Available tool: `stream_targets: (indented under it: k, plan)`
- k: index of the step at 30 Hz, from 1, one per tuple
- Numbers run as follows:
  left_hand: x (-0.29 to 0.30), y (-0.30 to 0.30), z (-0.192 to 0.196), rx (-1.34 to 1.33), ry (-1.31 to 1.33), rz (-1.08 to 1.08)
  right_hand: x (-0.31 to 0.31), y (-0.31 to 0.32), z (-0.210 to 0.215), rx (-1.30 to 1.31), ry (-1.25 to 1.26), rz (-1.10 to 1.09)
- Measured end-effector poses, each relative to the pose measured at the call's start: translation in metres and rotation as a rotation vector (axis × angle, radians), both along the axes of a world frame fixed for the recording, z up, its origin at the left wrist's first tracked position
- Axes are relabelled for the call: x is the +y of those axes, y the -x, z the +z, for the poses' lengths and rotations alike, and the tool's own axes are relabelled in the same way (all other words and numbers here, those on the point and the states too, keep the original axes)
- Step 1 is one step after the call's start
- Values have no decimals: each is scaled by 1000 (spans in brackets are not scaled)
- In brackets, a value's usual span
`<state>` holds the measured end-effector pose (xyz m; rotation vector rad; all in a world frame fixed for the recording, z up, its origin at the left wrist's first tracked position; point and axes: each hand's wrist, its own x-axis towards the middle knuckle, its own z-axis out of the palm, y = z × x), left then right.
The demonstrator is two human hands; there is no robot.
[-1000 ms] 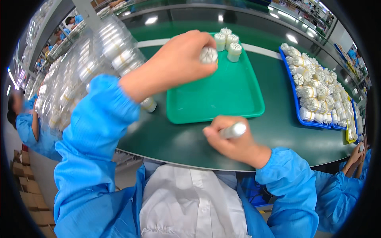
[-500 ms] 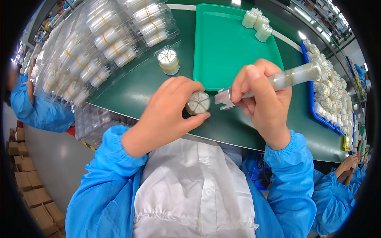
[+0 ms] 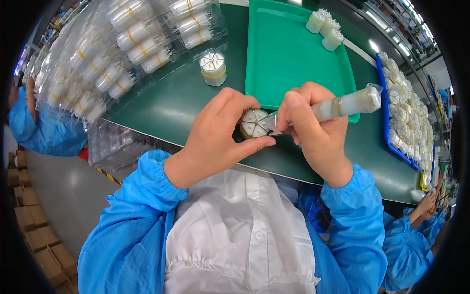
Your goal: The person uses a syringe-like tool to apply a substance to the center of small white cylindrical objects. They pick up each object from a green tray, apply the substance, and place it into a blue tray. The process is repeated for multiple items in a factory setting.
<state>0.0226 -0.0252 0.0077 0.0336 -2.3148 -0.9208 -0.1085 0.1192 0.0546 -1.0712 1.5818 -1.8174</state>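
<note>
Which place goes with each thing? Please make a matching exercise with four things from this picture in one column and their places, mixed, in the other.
Things:
1. small white wheel-shaped part
2. tool with white handle
3. three white parts
4. white part with yellow band

Places:
A. standing alone on the dark green table
B. in the right hand
C. at the far end of the green tray
D. in the left hand

Pairs: 1-D, 2-B, 3-C, 4-A
</note>
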Motion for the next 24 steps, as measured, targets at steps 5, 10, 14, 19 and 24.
stream_targets:
  k: [5, 10, 14, 19, 24]
  plan:
    - [-2, -1, -3, 27, -4, -35, 4, 2, -1, -9, 109, -24]
    - [1, 0, -1, 4, -130, -76, 3, 9, 0, -27, 61, -13]
    - [-2, 1, 3, -9, -11, -95, 1, 5, -1, -28, 26, -17]
    - [1, 2, -1, -40, 12, 8, 2, 4, -1, -41, 48, -31]
    - [2, 1, -1, -2, -122, -41, 9, 17, 5, -92, 60, -7]
